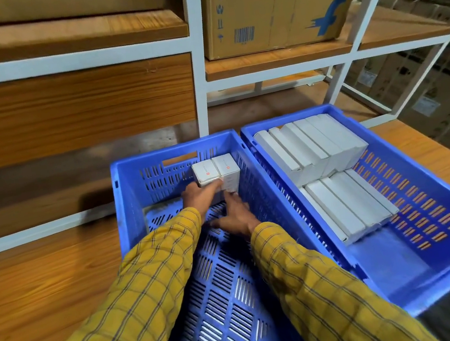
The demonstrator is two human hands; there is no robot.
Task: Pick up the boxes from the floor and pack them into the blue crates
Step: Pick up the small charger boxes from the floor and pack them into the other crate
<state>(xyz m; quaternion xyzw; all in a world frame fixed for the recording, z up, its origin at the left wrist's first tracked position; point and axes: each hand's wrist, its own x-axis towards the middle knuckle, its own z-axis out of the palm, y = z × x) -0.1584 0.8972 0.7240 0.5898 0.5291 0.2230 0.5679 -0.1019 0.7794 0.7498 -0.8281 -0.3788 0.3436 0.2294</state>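
Note:
Two blue slotted crates stand side by side. In the left crate, two white boxes with small orange logos stand upright against its far right corner. My left hand grips the left box from the front. Against the lower front of the right box rests my right hand, fingers pointing at it. The right crate holds two rows of several white boxes laid on edge along its left side. Both arms wear yellow checked sleeves.
A white metal rack with wooden shelves rises behind the crates. A large cardboard carton sits on a shelf above the right crate. More stacked cartons stand at the far right. The crates rest on a wooden surface.

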